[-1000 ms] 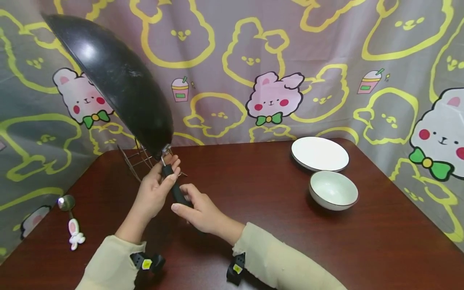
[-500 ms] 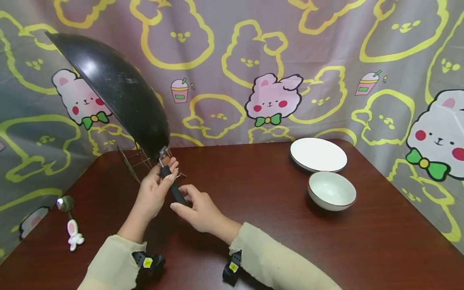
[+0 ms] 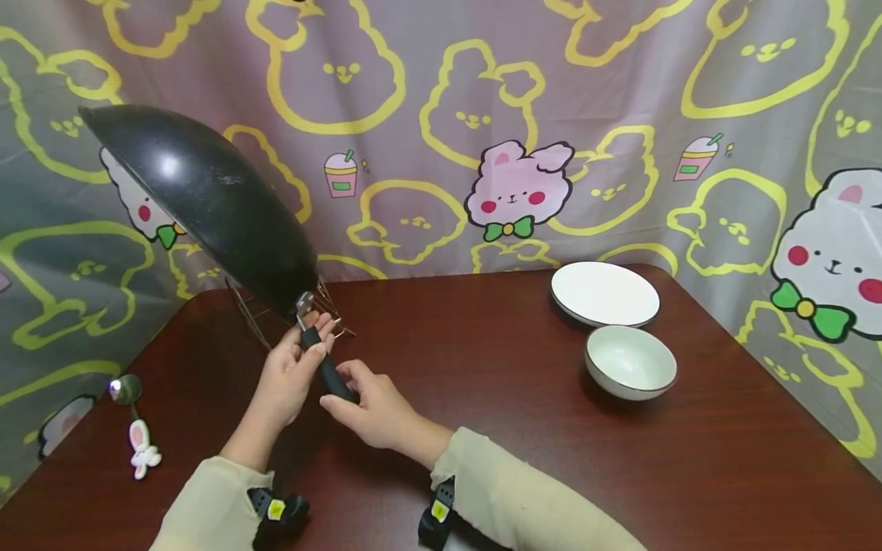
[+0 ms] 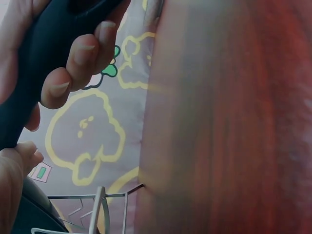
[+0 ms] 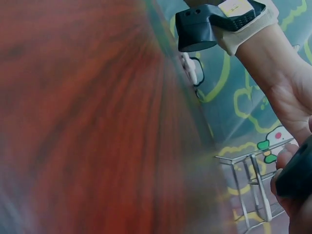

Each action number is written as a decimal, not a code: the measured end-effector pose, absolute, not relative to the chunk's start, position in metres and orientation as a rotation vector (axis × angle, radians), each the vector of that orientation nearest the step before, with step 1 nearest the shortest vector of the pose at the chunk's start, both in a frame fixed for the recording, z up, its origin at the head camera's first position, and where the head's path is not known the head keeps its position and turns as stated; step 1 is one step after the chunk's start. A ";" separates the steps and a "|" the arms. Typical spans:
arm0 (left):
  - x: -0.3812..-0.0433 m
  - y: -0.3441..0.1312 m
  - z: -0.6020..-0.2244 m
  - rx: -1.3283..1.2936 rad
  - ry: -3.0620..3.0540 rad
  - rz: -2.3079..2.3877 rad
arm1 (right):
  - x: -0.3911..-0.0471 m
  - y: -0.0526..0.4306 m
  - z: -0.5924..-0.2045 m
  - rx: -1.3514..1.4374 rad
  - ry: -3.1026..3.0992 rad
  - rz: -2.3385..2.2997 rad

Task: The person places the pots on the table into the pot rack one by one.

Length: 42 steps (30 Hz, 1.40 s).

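Observation:
A black wok [image 3: 207, 199] is held tilted above the left part of the table, its dark rounded outside facing me and its rim slanting down the left. My left hand [image 3: 279, 379] grips the upper part of its black handle [image 3: 334, 375], close to the metal neck, with the thumb in front. At the lower end of the handle, my right hand [image 3: 379, 409] holds on with thumb and fingers. In the left wrist view, curled fingers [image 4: 80, 56] lie along the handle. The inside of the wok is hidden.
Behind the wok stands a wire rack [image 5: 261, 190], partly covered. A spoon with a white rabbit handle [image 3: 142, 444] lies at the left. To the right are a white plate [image 3: 606, 294] and a pale bowl [image 3: 630, 361]. A patterned curtain [image 3: 427, 99] surrounds the table.
The wok has come down and tilts further to the left, covering more of the rack. Both hands have shifted slightly down and left, keeping hold of the handle.

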<state>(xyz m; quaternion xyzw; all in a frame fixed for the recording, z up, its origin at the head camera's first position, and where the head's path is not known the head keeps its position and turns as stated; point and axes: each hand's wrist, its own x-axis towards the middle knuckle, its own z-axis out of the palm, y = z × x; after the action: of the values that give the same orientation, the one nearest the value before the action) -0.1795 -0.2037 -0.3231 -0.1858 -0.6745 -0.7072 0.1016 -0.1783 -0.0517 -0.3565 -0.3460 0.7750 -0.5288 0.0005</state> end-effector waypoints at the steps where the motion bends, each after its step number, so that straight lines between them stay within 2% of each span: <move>1: -0.179 -0.205 -0.325 -0.542 -1.995 -2.091 | -0.178 -0.052 -0.358 -1.085 2.447 -1.639; 8: -0.172 -0.208 -0.337 -0.476 -1.983 -2.140 | -0.174 -0.058 -0.370 -1.099 2.537 -1.519; 15: -0.171 -0.212 -0.347 -0.353 -1.956 -2.226 | -0.168 -0.066 -0.373 -0.992 2.552 -1.463; 42: -0.189 -0.231 -0.354 -0.518 -2.087 -2.216 | -0.173 -0.078 -0.374 -0.682 2.489 -1.549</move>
<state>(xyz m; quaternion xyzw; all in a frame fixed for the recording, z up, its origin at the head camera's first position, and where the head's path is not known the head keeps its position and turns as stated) -0.1891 -0.2307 -0.3537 -0.1678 -0.6756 -0.7174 0.0267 -0.1730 -0.0775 -0.3737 -0.2262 0.8251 -0.5135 0.0661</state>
